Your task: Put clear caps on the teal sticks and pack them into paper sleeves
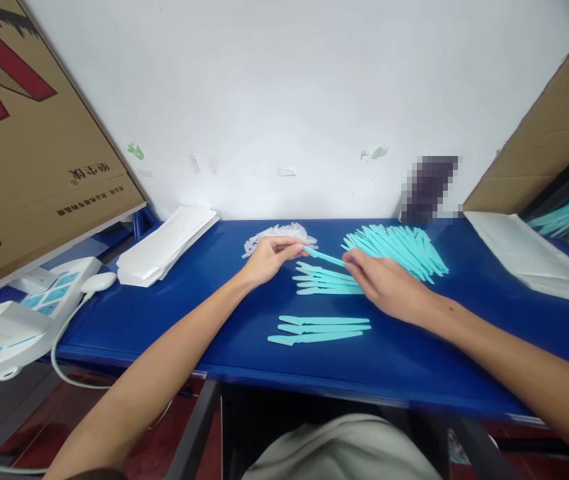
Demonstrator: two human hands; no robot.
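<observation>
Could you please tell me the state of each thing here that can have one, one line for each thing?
Held razor: raised, aslant.
Left hand: closed on its left end.
Right hand: closed on its right end.
Three nearest razors: flat, side by side.
Middle razors: lying together, partly hidden.
Razor pile: loosely heaped.
Clear plastic pieces: heaped, partly hidden.
White packets: stacked.
Power strip: on or off unclear.
</observation>
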